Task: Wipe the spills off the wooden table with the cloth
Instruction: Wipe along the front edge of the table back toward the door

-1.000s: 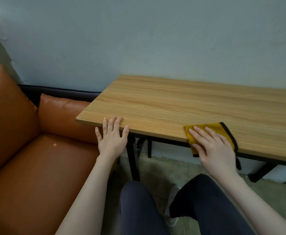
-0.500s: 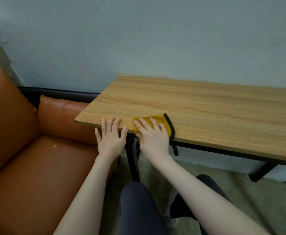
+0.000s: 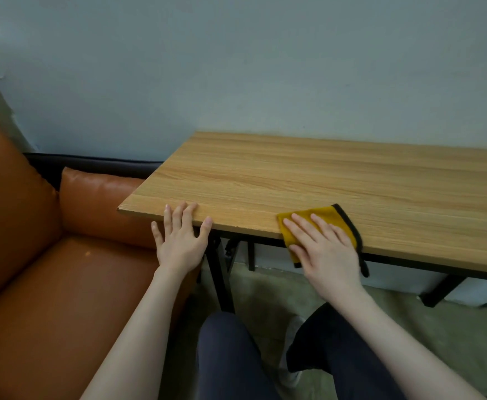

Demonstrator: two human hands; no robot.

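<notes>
A folded yellow cloth with a black hem (image 3: 327,215) lies over the near edge of the wooden table (image 3: 308,180), part of it hanging below the edge. My right hand (image 3: 324,249) presses flat on the cloth with straight fingers. My left hand (image 3: 180,241) rests at the table's near left corner, fingertips on the top, fingers straight and spread. I see no spill on the tabletop.
An orange leather sofa (image 3: 34,269) stands directly left of the table. A pale wall (image 3: 236,67) backs the table. Black table legs (image 3: 219,278) and my knees (image 3: 230,356) are below the near edge.
Over the last second my right hand slid the cloth left along the near edge to beside my left hand, then back toward the right. My left hand stayed put.
</notes>
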